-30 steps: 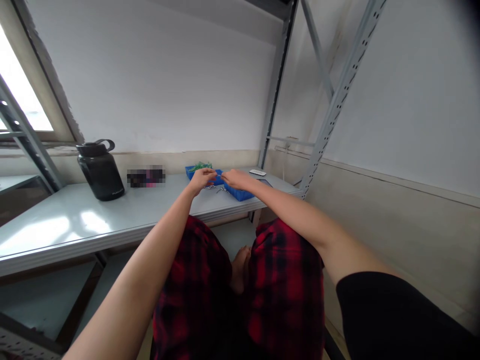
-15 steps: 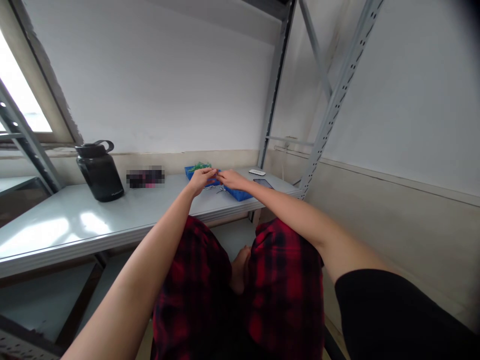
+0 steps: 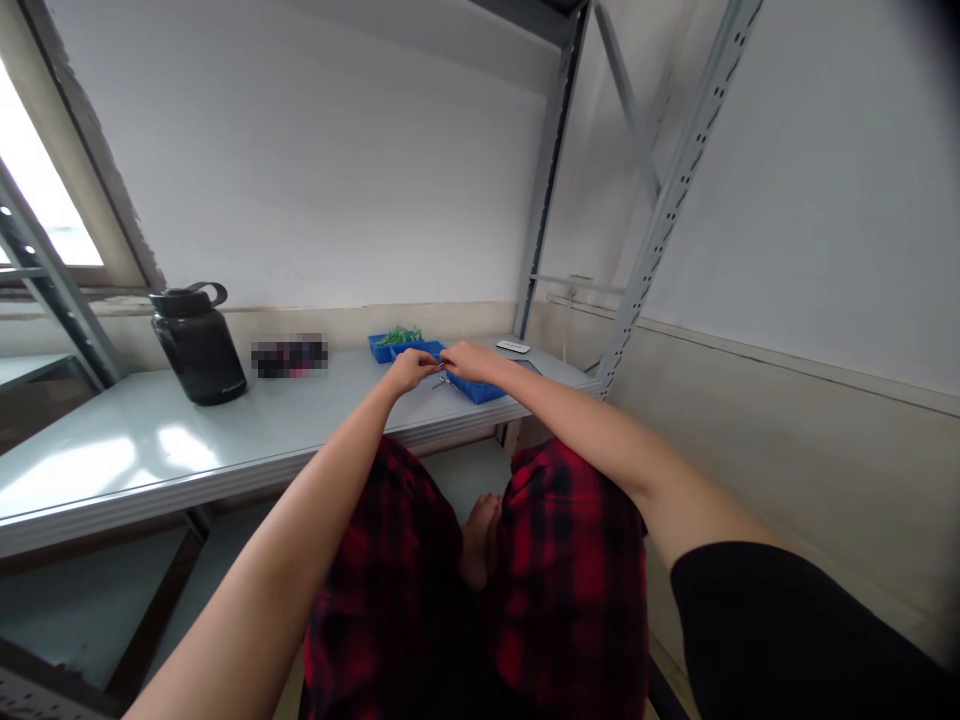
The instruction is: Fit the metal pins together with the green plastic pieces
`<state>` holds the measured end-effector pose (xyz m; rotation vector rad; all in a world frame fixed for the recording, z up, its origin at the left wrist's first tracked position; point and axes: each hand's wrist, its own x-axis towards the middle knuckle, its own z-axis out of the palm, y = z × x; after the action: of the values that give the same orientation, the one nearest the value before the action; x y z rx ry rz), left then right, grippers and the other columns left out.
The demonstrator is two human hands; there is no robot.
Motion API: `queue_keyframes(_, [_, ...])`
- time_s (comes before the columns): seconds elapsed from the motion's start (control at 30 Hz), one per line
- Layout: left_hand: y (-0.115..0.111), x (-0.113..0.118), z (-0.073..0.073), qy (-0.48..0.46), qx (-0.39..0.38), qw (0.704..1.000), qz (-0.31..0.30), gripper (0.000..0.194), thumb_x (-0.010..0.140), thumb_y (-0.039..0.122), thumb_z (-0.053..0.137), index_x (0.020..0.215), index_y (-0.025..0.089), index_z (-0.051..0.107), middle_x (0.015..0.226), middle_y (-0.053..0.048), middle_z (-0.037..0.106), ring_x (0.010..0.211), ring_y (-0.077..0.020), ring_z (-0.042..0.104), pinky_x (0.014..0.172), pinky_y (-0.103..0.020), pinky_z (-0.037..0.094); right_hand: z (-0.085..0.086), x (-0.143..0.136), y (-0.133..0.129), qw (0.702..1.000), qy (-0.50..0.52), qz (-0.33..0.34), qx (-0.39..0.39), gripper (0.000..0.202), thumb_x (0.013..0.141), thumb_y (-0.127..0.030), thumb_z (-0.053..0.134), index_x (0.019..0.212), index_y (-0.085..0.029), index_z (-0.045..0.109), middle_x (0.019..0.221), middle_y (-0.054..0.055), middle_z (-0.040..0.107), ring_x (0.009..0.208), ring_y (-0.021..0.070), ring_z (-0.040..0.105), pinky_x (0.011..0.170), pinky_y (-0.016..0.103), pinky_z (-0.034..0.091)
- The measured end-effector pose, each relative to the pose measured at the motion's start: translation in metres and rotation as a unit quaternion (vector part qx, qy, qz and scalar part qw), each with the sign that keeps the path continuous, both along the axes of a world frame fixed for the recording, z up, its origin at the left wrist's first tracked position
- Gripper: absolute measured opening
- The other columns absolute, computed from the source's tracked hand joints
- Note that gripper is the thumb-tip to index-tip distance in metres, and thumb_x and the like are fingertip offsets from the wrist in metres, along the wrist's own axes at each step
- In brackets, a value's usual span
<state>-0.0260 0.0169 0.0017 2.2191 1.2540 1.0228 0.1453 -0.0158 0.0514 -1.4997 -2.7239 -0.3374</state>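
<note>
My left hand point(image 3: 412, 371) and my right hand point(image 3: 466, 360) meet over the right part of the table. Both have their fingers pinched together, and whatever small piece lies between the fingertips is too small to make out. Under my right hand stands a blue bin point(image 3: 484, 391), partly hidden by the hand and forearm. Small thin metal pieces point(image 3: 444, 382) lie on the table just below the fingertips. Behind my left hand is another blue bin point(image 3: 381, 352) holding green stringy pieces point(image 3: 401, 336), with a further blue bin point(image 3: 420, 349) beside it.
A large dark bottle point(image 3: 199, 345) stands at the left of the table point(image 3: 300, 415). Near it lies a blurred-out dark object point(image 3: 289, 356). A white flat object point(image 3: 513, 347) and a dark flat device point(image 3: 529, 367) sit at the right. A metal shelf post point(image 3: 675, 200) rises there.
Both hands have come slightly lower and nearer the table, the left one also a little to the right. More of the blue bins behind them shows.
</note>
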Motion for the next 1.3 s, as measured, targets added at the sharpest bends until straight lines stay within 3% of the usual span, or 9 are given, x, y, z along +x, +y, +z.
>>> queue_keyframes(0.17, [0.002, -0.003, 0.0, -0.029, -0.007, 1.0, -0.002, 0.012, 0.076, 0.029, 0.073, 0.079, 0.018, 0.077, 0.078, -0.004, 0.072, 0.074, -0.0192, 0.062, 0.073, -0.029, 0.046, 0.001, 0.003, 0.0, 1.0, -0.009, 0.009, 0.003, 0.034, 0.102, -0.028, 0.041, 0.117, -0.017, 0.069, 0.111, 0.013, 0.072, 0.09, 0.0208, 0.066, 0.07, 0.025, 0.04])
queue_keyframes(0.47, [0.003, -0.007, -0.001, -0.058, -0.031, 0.998, -0.012, 0.027, 0.074, 0.043, 0.072, 0.069, 0.017, 0.072, 0.064, -0.003, 0.065, 0.061, -0.0157, 0.054, 0.06, -0.028, 0.041, -0.004, 0.018, 0.015, 1.0, -0.011, 0.011, 0.011, 0.033, 0.101, -0.026, 0.041, 0.112, -0.017, 0.071, 0.107, 0.013, 0.073, 0.085, 0.0214, 0.066, 0.065, 0.026, 0.039])
queue_keyframes(0.63, [0.004, -0.007, 0.001, -0.098, -0.011, 0.995, -0.014, 0.023, 0.076, 0.039, 0.069, 0.075, 0.016, 0.075, 0.071, -0.005, 0.068, 0.066, -0.0175, 0.057, 0.062, -0.029, 0.043, -0.002, 0.014, 0.01, 1.0, -0.01, -0.001, -0.001, 0.031, 0.101, -0.025, 0.042, 0.109, -0.017, 0.071, 0.104, 0.013, 0.073, 0.082, 0.0219, 0.066, 0.064, 0.027, 0.039])
queue_keyframes(0.87, [-0.002, -0.008, 0.007, -0.189, -0.068, 0.98, 0.017, 0.026, 0.074, 0.038, 0.072, 0.082, 0.014, 0.075, 0.076, -0.006, 0.069, 0.07, -0.0184, 0.06, 0.063, -0.029, 0.047, -0.003, 0.01, 0.012, 1.0, 0.008, 0.027, 0.007, 0.033, 0.102, -0.024, 0.039, 0.114, -0.018, 0.069, 0.108, 0.011, 0.073, 0.083, 0.0204, 0.065, 0.068, 0.027, 0.041])
queue_keyframes(1.1, [-0.01, -0.005, 0.011, -0.263, -0.122, 0.956, -0.032, 0.027, 0.068, 0.036, 0.079, 0.082, 0.014, 0.071, 0.097, -0.01, 0.073, 0.094, -0.0239, 0.066, 0.073, -0.031, 0.054, -0.007, 0.007, 0.011, 0.998, 0.047, 0.032, 0.008, 0.033, 0.103, -0.028, 0.039, 0.113, -0.017, 0.069, 0.104, 0.012, 0.074, 0.083, 0.0205, 0.066, 0.065, 0.026, 0.039])
queue_keyframes(1.23, [-0.01, -0.004, 0.013, -0.321, -0.146, 0.935, -0.022, 0.022, 0.071, 0.029, 0.075, 0.084, 0.014, 0.066, 0.096, -0.011, 0.074, 0.087, -0.0207, 0.069, 0.073, -0.031, 0.054, -0.007, 0.006, 0.012, 0.997, 0.073, 0.027, 0.017, 0.036, 0.103, -0.037, 0.041, 0.112, -0.018, 0.07, 0.105, 0.012, 0.074, 0.085, 0.0213, 0.066, 0.067, 0.026, 0.041])
queue_keyframes(1.3, [-0.009, -0.005, 0.013, -0.315, -0.141, 0.938, 0.001, 0.019, 0.072, 0.027, 0.073, 0.083, 0.014, 0.066, 0.09, -0.009, 0.073, 0.08, -0.0189, 0.068, 0.069, -0.029, 0.053, -0.006, 0.006, 0.012, 0.996, 0.076, 0.019, 0.034, 0.034, 0.102, -0.036, 0.043, 0.114, -0.017, 0.069, 0.107, 0.012, 0.074, 0.089, 0.0217, 0.067, 0.069, 0.026, 0.042])
